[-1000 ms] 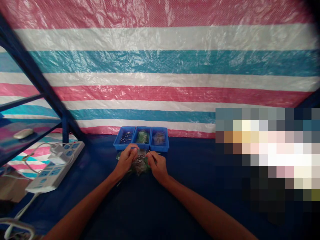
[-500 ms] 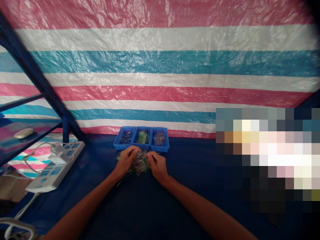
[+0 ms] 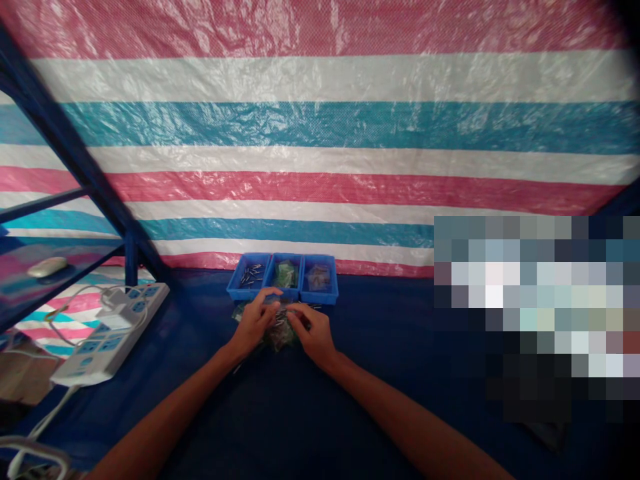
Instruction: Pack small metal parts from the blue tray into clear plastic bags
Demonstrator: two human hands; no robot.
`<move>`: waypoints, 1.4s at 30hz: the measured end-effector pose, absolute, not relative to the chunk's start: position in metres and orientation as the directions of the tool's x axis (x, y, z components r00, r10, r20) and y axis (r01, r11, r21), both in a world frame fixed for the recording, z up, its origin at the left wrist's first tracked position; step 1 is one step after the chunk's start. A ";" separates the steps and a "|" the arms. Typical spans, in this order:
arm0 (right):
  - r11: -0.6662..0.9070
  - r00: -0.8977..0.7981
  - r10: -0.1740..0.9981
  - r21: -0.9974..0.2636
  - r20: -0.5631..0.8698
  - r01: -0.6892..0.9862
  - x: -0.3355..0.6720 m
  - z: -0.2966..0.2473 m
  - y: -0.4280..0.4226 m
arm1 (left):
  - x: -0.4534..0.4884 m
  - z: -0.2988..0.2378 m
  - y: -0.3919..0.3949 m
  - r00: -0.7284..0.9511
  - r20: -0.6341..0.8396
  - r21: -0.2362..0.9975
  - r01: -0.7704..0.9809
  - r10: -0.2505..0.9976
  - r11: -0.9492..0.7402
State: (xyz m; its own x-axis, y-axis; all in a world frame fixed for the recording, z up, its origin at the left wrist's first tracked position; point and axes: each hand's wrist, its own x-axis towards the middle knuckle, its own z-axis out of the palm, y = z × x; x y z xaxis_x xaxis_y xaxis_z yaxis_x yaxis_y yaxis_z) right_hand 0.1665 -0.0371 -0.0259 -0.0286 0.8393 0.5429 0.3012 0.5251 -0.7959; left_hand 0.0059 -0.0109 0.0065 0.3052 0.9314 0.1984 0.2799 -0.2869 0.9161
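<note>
My left hand (image 3: 254, 323) is over the left side of a loose pile of small clear and green plastic bags (image 3: 279, 339) and thin metal pins. Its index finger and thumb are spread apart, with something faint and see-through near their tips. Facing it from the right, my right hand (image 3: 314, 331) has thumb and forefinger brought together; whatever lies between them is too small to make out. Just beyond the hands stand three joined blue bins: the left bin (image 3: 234, 291) has metal pins, the middle bin (image 3: 285, 292) green packets, the right bin (image 3: 320, 298) clear brownish packets.
On the left lies a white power strip (image 3: 107, 343) with a plugged-in adapter and cables. A pale computer mouse (image 3: 47, 267) sits on a shelf beyond the blue frame post (image 3: 131, 257). Striped plastic sheeting (image 3: 320, 127) hangs behind the dark blue table (image 3: 390, 347). The right side is pixelated.
My left fingers have spread from a pinch, the index finger stretching out. My right fingertips have moved slightly left, toward the left hand. The bins stay put.
</note>
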 end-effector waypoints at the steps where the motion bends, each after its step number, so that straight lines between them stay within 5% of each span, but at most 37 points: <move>1: 0.531 -0.038 0.837 -0.793 0.546 0.300 0.166 -0.027 -0.037 | 0.006 0.007 -0.011 0.315 0.192 0.914 0.287 0.929 -0.286; 14: 0.522 -0.049 0.842 -0.787 0.538 0.328 0.164 -0.030 -0.034 | 0.006 0.010 -0.014 0.330 0.201 0.900 0.310 0.922 -0.307; 24: 0.421 0.081 0.878 -0.843 0.471 0.335 0.167 -0.031 -0.032 | 0.004 0.018 -0.014 0.380 0.342 0.654 0.561 0.859 -0.508; 33: 0.459 -0.015 0.877 -0.829 0.480 0.318 0.168 -0.028 -0.035 | -0.003 0.019 -0.015 0.571 0.255 0.685 0.463 0.780 -0.562; 42: 0.450 -0.030 0.887 -0.850 0.460 0.273 0.166 -0.031 -0.035 | -0.008 0.021 -0.005 0.015 0.396 0.828 0.425 0.918 -0.365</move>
